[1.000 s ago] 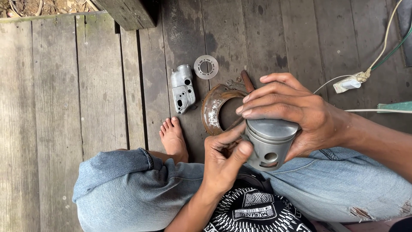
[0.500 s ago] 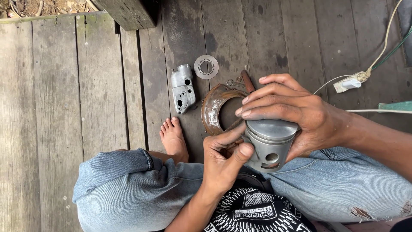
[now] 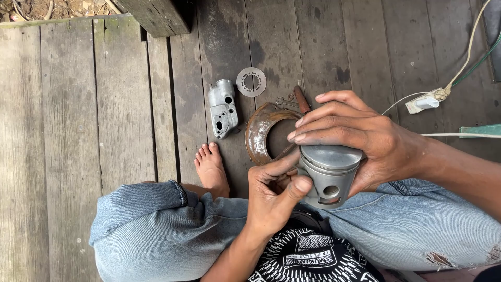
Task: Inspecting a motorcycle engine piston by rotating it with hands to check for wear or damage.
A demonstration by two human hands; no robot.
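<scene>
A grey metal piston (image 3: 331, 175) with ring grooves and a side pin hole is held over my lap. My right hand (image 3: 360, 138) wraps around its crown and far side. My left hand (image 3: 274, 190) comes up from below, with its thumb pressed against the piston's skirt and its fingers curled beside it. Just behind the piston, a rusty round metal bowl (image 3: 259, 133) sits on the wooden planks.
A grey cast metal housing (image 3: 223, 108) and a thin toothed metal disc (image 3: 251, 82) lie on the planks beyond my bare foot (image 3: 211, 166). A brown-handled tool (image 3: 301, 99) lies by the bowl. White cables and a white plug (image 3: 424, 103) run along the right. A dark wooden post (image 3: 156, 15) stands at the top.
</scene>
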